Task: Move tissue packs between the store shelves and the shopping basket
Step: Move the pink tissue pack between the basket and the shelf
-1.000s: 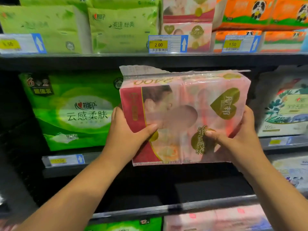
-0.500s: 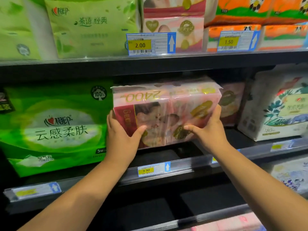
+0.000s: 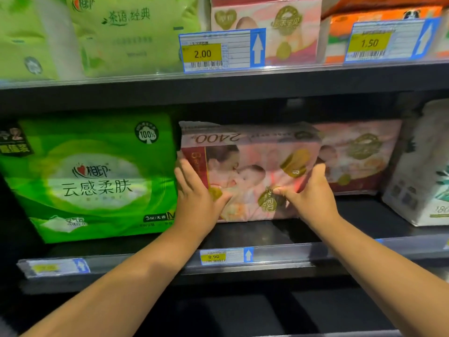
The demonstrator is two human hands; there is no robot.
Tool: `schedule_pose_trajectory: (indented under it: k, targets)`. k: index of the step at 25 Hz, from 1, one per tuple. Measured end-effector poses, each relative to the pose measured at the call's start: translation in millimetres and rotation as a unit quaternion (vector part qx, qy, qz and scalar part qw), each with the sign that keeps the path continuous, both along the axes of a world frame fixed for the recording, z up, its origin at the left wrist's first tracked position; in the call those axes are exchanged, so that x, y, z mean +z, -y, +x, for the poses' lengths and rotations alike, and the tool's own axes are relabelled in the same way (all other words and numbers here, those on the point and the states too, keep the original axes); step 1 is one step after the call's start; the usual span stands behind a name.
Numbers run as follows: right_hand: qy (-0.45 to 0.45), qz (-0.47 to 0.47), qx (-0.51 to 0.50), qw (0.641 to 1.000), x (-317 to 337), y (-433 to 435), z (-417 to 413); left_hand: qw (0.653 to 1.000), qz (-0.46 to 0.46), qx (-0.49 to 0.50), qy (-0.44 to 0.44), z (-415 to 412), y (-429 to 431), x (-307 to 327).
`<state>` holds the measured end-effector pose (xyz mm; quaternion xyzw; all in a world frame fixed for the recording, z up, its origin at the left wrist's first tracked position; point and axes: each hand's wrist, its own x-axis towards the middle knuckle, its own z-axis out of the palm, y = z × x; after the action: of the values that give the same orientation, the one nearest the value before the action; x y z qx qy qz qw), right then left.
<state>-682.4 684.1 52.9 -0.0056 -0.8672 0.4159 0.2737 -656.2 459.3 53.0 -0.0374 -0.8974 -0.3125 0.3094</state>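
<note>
Tissue pack (image 3: 255, 164), pink, sits on the middle shelf (image 3: 267, 235) just beside a green tissue pack (image 3: 92, 176), with another pink pack (image 3: 362, 154) behind its right end. Left grip (image 3: 196, 199) holds its left edge, thumb on the front; right grip (image 3: 313, 198) curls round its right edge.

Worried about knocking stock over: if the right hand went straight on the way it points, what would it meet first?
Probably the second pink pack, which stands behind and to the right of the held pink pack whose end the right hand grips; depth is unclear.
</note>
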Motion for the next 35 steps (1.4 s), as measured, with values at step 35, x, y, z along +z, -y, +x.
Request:
schedule_pose_trajectory:
  k: [35]
  targets:
    - [-0.187,0.485,-0.096,0.849,-4.3,26.1,-79.9,0.967,-0.172,0.152,-0.109,-81.1,2.7,-12.6]
